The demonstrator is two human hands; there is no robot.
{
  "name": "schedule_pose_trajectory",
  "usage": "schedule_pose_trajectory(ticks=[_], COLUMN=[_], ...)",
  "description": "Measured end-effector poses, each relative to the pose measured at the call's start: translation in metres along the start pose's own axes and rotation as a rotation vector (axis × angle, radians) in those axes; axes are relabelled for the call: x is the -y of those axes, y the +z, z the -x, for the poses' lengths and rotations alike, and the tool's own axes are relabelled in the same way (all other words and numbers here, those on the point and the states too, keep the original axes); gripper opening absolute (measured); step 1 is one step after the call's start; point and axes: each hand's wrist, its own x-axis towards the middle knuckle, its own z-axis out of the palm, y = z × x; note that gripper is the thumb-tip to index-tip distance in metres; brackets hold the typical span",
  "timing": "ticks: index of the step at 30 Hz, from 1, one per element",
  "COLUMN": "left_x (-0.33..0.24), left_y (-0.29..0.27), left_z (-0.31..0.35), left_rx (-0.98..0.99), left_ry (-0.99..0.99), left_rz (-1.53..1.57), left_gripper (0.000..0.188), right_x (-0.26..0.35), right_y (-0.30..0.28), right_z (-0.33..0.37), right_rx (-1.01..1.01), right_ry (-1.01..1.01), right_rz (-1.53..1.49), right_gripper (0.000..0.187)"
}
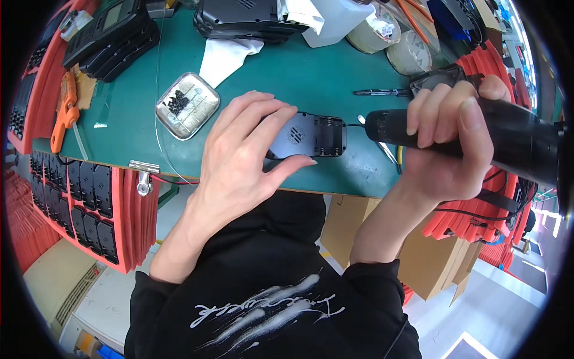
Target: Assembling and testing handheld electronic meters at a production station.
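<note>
My left hand (pixel 233 146) is closed around a small grey-and-black device housing (pixel 294 135), which lies on the green bench mat. The housing has a round speaker grille and an open compartment with metal springs at its right end. In my right hand (pixel 445 134) is a black electric screwdriver (pixel 387 127), held level. Its thin bit (pixel 355 125) points left, and the tip is at or very near the housing's right end; I cannot tell whether they touch. Left of my left hand sits a shiny metal dish (pixel 203 113) with a pile of small black screws (pixel 177 103).
Tweezers (pixel 382 143) and a black pen (pixel 382 92) lie near the screwdriver. An orange glue gun (pixel 69 105) rests at the left. Black devices (pixel 242 21), a white cloth (pixel 224 60) and tubs (pixel 409 54) stand behind. Red foam trays (pixel 128 209) flank the bench.
</note>
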Motion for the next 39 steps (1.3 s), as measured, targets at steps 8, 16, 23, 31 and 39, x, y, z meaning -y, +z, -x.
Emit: schedule_pose_trajectory(ticks=[8,16,23,31,39], left_x=[-0.002,-0.003,-0.003,0.002,-0.002], left_y=[-0.001,-0.001,-0.001,-0.002,-0.003], left_z=[0.000,0.000,-0.002,0.003,0.003], left_rx=[0.001,0.008,0.005,-0.010,0.047], left_ry=[-0.012,-0.008,-0.030,-0.031,-0.017], left_rz=[0.012,0.005,0.014,0.036,0.049], left_gripper=[0.060,0.059,0.059,0.061,0.068], right_x=[-0.008,-0.008,-0.010,-0.012,-0.011], right_y=[0.003,0.026,0.025,-0.002,0.027], right_z=[0.002,0.002,0.003,-0.005,-0.035], right_rx=[-0.036,-0.189,-0.190,0.201,0.239], right_ry=[0.021,0.059,0.057,-0.022,-0.058], right_rz=[0.033,0.203,0.283,-0.106,-0.318], right_gripper=[0.031,0.028,0.025,0.025,0.029])
